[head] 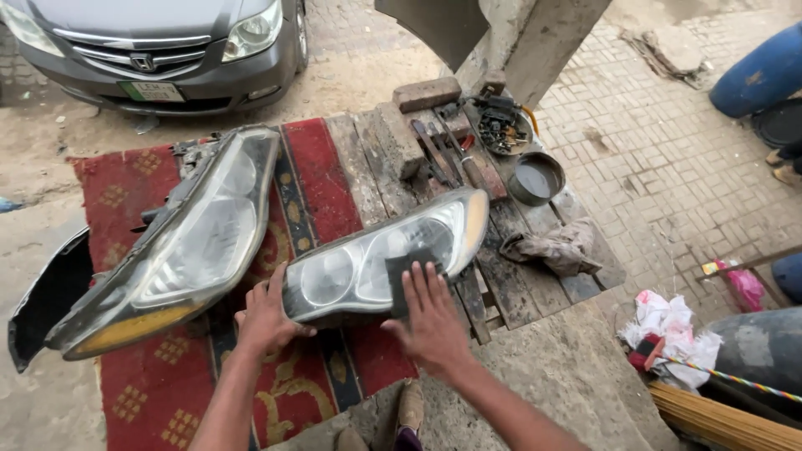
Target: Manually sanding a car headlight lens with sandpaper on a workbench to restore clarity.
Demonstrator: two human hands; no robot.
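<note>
A car headlight [380, 255] with a cloudy clear lens lies across a red patterned rug [317, 167] on a wooden bench. My left hand [267, 316] grips its lower left end and steadies it. My right hand [430, 313] presses a dark square sanding pad [403, 269] flat against the lens near its middle. A second, larger headlight [188, 242] with a yellowed lower corner rests to the left, apart from both hands.
A dirty rag [555, 248], a round metal bowl [536, 178], a brick [428, 93] and several tools [455, 154] lie on the wooden planks [376, 163] behind. A grey car [159, 50] stands at the top left. White rags [668, 326] lie at the right.
</note>
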